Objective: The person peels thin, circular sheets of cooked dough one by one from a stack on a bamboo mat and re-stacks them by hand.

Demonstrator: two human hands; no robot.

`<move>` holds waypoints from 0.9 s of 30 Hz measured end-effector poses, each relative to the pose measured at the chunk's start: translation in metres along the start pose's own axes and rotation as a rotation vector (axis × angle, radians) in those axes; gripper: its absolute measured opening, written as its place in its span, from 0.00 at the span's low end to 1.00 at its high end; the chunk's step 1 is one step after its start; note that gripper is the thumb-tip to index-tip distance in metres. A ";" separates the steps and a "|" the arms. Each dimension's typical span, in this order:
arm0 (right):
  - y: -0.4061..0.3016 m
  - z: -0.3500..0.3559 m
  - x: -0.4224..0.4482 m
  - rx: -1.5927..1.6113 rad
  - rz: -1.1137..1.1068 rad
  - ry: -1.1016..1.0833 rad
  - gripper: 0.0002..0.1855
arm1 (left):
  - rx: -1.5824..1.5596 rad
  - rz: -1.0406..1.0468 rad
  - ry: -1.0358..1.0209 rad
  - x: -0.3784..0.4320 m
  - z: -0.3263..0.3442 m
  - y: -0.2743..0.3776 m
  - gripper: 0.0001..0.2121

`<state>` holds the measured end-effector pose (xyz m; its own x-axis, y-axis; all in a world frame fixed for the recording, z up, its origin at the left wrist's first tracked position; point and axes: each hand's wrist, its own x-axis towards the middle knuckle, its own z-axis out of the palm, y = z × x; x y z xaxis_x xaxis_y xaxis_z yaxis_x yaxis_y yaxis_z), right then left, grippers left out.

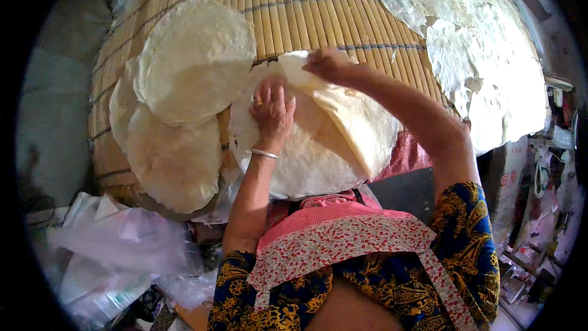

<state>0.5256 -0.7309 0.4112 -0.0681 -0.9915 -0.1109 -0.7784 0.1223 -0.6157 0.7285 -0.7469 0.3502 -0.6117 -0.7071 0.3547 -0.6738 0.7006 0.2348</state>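
In front of me lies a thin, round, cream-coloured sheet, which looks like rice paper or thin flatbread. My left hand rests palm down on its left side, fingers extended and holding nothing; a bangle circles that wrist. At the far edge my right hand is closed and slightly blurred, its fingers seeming to pinch the sheet's rim. A folded flap runs diagonally from near that hand towards the near right edge. Whatever is under the flap is partly hidden.
Further round sheets overlap at left on the domed bamboo-slat mat. More pale sheets cover its right side. Plastic bags are heaped at lower left. Shelving with assorted goods stands at far right.
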 end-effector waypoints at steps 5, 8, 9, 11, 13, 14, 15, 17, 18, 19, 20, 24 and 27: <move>0.074 -0.040 -0.039 0.283 0.071 0.212 0.16 | 0.127 -0.110 -0.003 0.000 -0.006 0.017 0.22; 0.086 -0.080 -0.078 0.367 0.280 0.226 0.16 | 0.124 -0.105 -0.050 -0.005 -0.003 0.005 0.22; 0.113 -0.090 -0.092 0.419 0.343 0.267 0.16 | 0.162 -0.129 -0.129 0.001 0.000 0.011 0.24; 0.104 -0.110 -0.109 0.466 0.377 0.275 0.14 | 0.180 -0.131 -0.108 -0.002 0.012 -0.004 0.25; 0.103 -0.123 -0.123 0.542 0.384 0.261 0.14 | 0.160 -0.133 -0.144 0.001 0.027 -0.024 0.26; 0.089 -0.129 -0.132 0.504 0.341 0.328 0.13 | 0.152 -0.138 -0.143 0.001 0.029 -0.033 0.26; 0.081 -0.133 -0.137 0.465 0.298 0.397 0.12 | 0.131 -0.149 -0.176 0.002 0.030 -0.041 0.26; 0.077 -0.148 -0.159 0.524 0.316 0.429 0.11 | 0.097 -0.133 -0.194 0.004 0.043 -0.078 0.26; 0.050 -0.156 -0.166 0.584 0.337 0.399 0.11 | 0.111 -0.101 -0.137 -0.001 0.056 -0.116 0.26; 0.044 -0.162 -0.175 0.533 0.493 0.404 0.11 | 0.108 -0.074 -0.119 0.001 0.059 -0.123 0.26; 0.050 -0.160 -0.183 0.542 0.506 0.411 0.11 | 0.106 -0.038 -0.107 0.008 0.050 -0.117 0.26; 0.053 -0.164 -0.201 0.590 0.458 0.557 0.11 | 0.322 -0.089 -0.356 0.010 0.055 -0.182 0.27; 0.045 -0.182 -0.216 0.632 0.344 0.784 0.12 | 0.297 -0.166 -0.219 0.006 0.068 -0.225 0.27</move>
<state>0.3914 -0.5194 0.5493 -0.7809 -0.6234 0.0386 -0.1909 0.1793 -0.9651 0.8478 -0.9152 0.2379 -0.5367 -0.8345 0.1249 -0.8417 0.5399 -0.0100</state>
